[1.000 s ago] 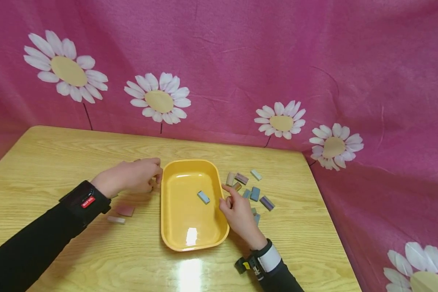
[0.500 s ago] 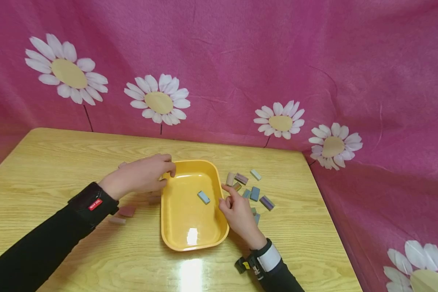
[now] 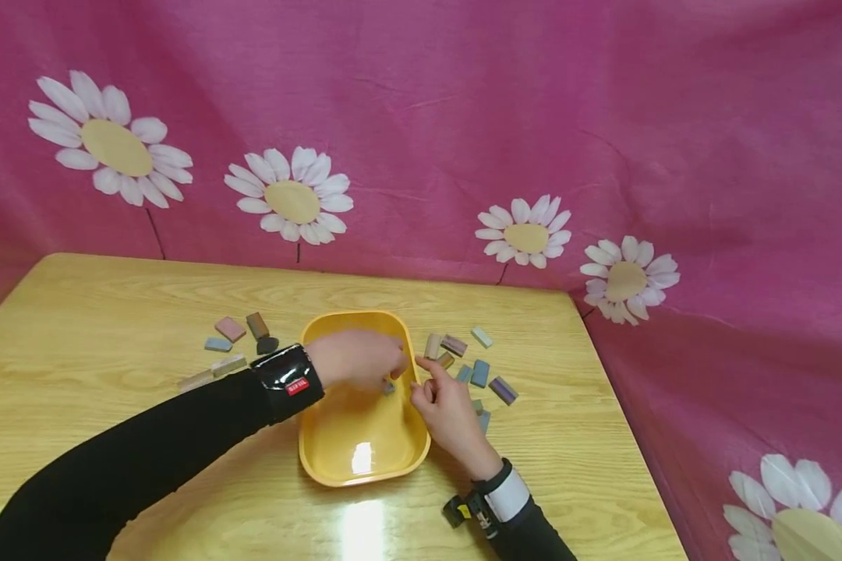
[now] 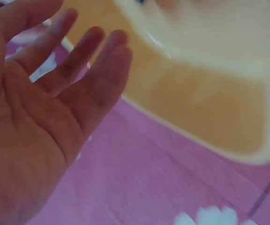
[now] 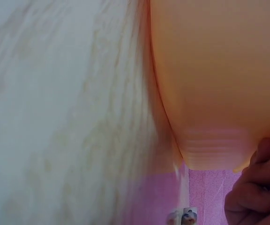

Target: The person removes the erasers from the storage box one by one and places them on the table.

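Observation:
A yellow rectangular tray (image 3: 309, 444) stands on the wooden table. My left hand (image 3: 358, 358) reaches over the tray's left side into it, its fingers bent down beside a small blue-grey block (image 3: 389, 387). In the left wrist view the left hand's fingers (image 4: 97, 70) are spread and loosely bent, with nothing seen against them. The right hand (image 3: 452, 405) holds the tray's right rim, forefinger along the edge and thumb at the inner side. Its other fingers are curled, as the right wrist view shows them (image 5: 259, 187) at the tray wall.
Several small coloured blocks, among them a purple one (image 3: 503, 390) and a blue one (image 3: 480, 372), lie right of the tray. More lie to its left, including a pink block (image 3: 230, 329) and a brown one (image 3: 256, 325). A pink flowered cloth (image 3: 407, 156) hangs behind the table (image 3: 112, 312).
My left hand has moved right, from beside the tray's left rim across it and down to the block inside. The right hand keeps its hold on the rim. The head view has shifted slightly.

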A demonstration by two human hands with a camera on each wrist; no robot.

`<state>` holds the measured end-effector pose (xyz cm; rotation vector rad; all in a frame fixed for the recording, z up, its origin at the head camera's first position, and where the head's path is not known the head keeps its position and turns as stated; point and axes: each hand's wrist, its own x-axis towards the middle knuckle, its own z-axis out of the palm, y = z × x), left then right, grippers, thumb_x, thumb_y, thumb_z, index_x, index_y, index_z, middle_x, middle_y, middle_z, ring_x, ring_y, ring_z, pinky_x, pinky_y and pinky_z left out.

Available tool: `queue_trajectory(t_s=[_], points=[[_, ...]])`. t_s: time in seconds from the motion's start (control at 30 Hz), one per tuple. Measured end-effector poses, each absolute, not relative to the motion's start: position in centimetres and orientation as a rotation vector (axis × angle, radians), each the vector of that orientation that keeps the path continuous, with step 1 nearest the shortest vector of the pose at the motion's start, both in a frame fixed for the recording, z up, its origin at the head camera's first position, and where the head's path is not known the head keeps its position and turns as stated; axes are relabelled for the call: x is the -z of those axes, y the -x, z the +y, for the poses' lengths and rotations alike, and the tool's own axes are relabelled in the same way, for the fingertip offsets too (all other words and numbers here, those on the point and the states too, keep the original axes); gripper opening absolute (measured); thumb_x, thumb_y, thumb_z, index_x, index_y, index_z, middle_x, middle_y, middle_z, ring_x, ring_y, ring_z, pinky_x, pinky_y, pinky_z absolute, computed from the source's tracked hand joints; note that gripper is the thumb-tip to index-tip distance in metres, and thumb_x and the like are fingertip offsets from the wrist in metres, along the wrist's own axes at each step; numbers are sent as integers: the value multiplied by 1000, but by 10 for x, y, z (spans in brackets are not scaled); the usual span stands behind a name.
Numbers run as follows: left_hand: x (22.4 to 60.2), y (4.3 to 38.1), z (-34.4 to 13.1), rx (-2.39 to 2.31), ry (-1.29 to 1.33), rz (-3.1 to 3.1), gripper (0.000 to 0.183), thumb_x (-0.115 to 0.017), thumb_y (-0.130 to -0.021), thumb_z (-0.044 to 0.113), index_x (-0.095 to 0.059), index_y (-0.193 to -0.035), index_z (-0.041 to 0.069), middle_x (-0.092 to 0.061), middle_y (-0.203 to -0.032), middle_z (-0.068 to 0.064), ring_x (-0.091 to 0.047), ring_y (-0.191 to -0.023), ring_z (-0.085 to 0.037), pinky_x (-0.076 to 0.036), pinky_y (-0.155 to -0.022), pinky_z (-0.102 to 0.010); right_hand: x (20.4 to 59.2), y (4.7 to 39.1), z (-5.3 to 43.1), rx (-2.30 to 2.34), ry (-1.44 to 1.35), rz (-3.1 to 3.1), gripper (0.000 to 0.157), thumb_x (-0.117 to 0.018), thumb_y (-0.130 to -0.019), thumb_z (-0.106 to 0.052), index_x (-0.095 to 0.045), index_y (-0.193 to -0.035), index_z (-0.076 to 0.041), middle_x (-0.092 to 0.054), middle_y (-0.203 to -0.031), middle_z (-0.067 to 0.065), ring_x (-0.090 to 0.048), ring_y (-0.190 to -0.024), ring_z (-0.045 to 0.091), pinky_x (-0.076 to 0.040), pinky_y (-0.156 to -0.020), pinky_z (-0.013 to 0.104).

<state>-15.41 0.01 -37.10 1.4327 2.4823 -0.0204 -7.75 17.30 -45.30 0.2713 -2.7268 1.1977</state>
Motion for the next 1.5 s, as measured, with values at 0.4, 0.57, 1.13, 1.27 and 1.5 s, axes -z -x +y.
queue_trajectory(t_s=[0.4,0.57,1.13,1.27,1.5], points=[[395,148,9,221,-1616,2573,9,-57,-83,10,-57,-79,18,-51,-72,5,-49,-65,-13,-44,-61,-28,454,79,172,-1166,-283,-2723,41,-57,-86,-21,-54,-125,-10,-38,-55,-7,-34,-45,7,-26,-45,23],[392,146,7,208,-1536,2569,16,-55,-82,8,-50,-71,19,-47,-65,5,-47,-60,-13,-41,-57,-27,454,79,173,-1167,-293,-2711,40,-58,-86,-20,-54,-124,-9,-38,-55,-7,-35,-45,7,-26,-45,23],[332,142,-104,84,-1138,2660,12,-63,-79,14,-53,-86,15,-49,-72,4,-48,-66,-15,-43,-64,-32,452,80,177,-1127,-278,-2743,42,-56,-87,-23,-52,-127,-10,-37,-54,-6,-33,-45,7,-26,-46,23],[353,142,-134,59,-1106,2655,15,-64,-79,19,-50,-79,16,-47,-67,6,-45,-62,-13,-39,-63,-35,452,79,178,-1117,-276,-2749,42,-55,-87,-24,-52,-127,-11,-37,-54,-6,-33,-45,7,-26,-45,23],[388,137,-163,-117,-983,2598,20,-65,-74,5,-49,-82,15,-45,-69,3,-44,-59,-10,-36,-53,-26,453,79,176,-1099,-299,-2748,42,-55,-87,-25,-52,-127,-11,-39,-55,-6,-35,-44,8,-28,-45,24]])
